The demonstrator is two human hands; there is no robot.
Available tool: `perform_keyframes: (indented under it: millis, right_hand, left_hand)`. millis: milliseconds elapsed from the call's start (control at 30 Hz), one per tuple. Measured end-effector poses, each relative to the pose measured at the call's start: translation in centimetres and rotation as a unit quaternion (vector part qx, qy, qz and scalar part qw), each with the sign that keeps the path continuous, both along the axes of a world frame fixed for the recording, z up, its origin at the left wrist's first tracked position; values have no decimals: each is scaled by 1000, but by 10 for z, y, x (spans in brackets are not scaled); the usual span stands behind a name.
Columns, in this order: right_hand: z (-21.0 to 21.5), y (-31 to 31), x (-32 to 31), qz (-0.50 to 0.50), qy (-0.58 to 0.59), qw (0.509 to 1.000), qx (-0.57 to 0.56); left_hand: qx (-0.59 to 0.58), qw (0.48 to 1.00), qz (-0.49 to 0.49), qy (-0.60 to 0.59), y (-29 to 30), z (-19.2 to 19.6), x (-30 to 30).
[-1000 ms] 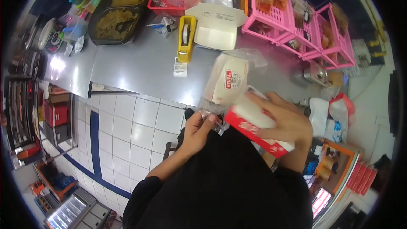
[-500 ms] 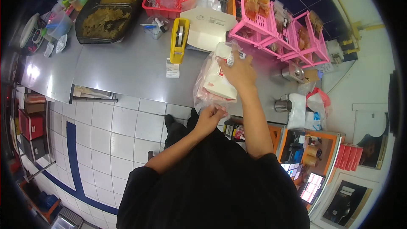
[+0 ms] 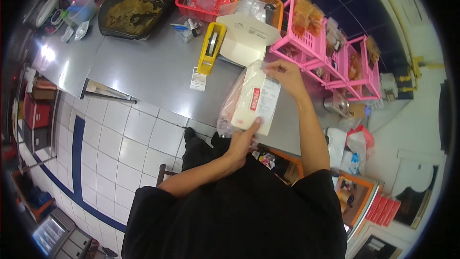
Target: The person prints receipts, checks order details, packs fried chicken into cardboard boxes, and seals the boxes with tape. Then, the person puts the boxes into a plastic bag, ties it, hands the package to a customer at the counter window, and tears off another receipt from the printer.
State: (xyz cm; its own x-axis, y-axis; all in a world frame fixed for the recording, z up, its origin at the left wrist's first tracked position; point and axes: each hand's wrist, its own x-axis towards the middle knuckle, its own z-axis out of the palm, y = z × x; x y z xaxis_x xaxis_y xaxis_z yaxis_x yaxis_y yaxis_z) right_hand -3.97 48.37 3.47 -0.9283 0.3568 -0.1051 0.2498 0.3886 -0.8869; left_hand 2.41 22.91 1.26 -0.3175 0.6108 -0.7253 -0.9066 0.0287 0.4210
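Note:
A white food box (image 3: 251, 100) with a red label stands on the near edge of the steel counter, a paper receipt on its right side. A clear plastic bag (image 3: 231, 108) bunches along its left side. My left hand (image 3: 239, 146) is closed on the near end of the box, its thumb lying on the top. At the far end my right hand (image 3: 286, 74) pinches the bag's edge between thumb and fingertips. Just beyond stands an open white carton (image 3: 243, 48), beside a yellow tape dispenser (image 3: 211, 50). A loose receipt (image 3: 198, 79) lies left of the bagged box.
Pink plastic racks (image 3: 309, 31) with packets stand at the back right. Behind the carton are a red basket (image 3: 194, 10) and an orange basket (image 3: 275, 7). A black food tray (image 3: 110, 31) sits at the far left. Right of my arm lie plastic bags (image 3: 357, 139).
My right hand has lifted off the box top and now pinches the bag's edge. My left hand has moved up onto the box's near end. The box has turned, showing the receipt side.

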Motion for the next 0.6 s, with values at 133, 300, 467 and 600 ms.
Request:
perform_keyframes:
  millis: [133,300,467,600]
  right_hand:
    - [-5,27,2,75,15,995,-68]
    - [8,22,24,103,119,881,445]
    - [0,37,64,9,-108,969,224]
    - [35,14,77,2,-79,997,1]
  left_hand:
    - [-77,990,117,24,-2,3,-14]
    - [-112,973,186,74,-20,16,-24]
    - [-129,960,232,86,0,33,-19]
    - [-142,963,219,75,26,34,-9]
